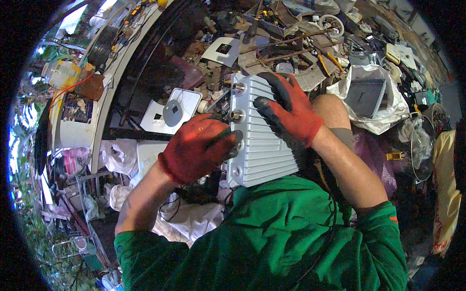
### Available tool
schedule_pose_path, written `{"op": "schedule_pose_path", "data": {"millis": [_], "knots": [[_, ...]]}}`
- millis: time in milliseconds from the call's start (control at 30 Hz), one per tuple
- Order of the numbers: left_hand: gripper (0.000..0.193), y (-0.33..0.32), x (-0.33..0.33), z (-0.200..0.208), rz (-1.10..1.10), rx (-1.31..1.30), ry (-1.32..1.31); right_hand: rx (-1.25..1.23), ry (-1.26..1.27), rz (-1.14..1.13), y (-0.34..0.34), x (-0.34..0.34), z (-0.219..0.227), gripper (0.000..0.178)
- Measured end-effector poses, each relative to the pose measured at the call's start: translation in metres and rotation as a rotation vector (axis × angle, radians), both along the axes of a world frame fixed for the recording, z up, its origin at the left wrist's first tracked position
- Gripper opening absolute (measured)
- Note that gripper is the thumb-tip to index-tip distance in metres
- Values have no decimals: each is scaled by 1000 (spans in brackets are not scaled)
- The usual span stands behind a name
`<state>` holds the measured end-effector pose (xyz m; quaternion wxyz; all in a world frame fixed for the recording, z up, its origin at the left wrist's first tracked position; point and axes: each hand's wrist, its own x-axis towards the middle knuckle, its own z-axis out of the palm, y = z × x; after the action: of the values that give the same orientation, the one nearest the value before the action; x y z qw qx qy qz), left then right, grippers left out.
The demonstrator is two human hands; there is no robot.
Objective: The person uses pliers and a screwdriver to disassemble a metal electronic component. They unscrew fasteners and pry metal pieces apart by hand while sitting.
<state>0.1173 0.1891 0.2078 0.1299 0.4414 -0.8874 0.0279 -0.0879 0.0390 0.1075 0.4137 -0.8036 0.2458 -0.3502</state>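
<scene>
A silver-grey finned metal box (264,140) rests tilted against my lap, its ribbed face up. Along its left side runs a row of ports, with round metal connectors (237,115) standing out at the upper ones and an open round hole lower down. My right hand (291,106), in a red and black glove, grips the box's upper right part, thumb lying on the fins. At the left side my left hand (201,148), gloved alike, has its fingers curled in against a middle port; what they pinch there is hidden.
Scrap and loose parts spread over the ground ahead. Beyond my left hand lie white plates (150,116) and a grey disc (173,113). A white sack (388,123) with a dark grey panel (365,97) stands at right. Yellow-handled pliers (330,62) lie further off.
</scene>
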Motion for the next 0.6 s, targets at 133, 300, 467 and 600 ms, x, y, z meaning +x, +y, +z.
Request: {"op": "schedule_pose_path", "data": {"millis": [133,300,467,600], "knots": [[33,7,-8,8,153,87,-78,49,-38,17,3,0,5,63],[29,1,-21,16,203,42,64,-13,-38,-12,3,-2,4,62],[30,-3,-1,6,-17,5,-59,-12,-67,-6,0,0,-2,60],[32,3,-4,9,138,133,-161,-11,-62,-5,1,1,-3,59]]}}
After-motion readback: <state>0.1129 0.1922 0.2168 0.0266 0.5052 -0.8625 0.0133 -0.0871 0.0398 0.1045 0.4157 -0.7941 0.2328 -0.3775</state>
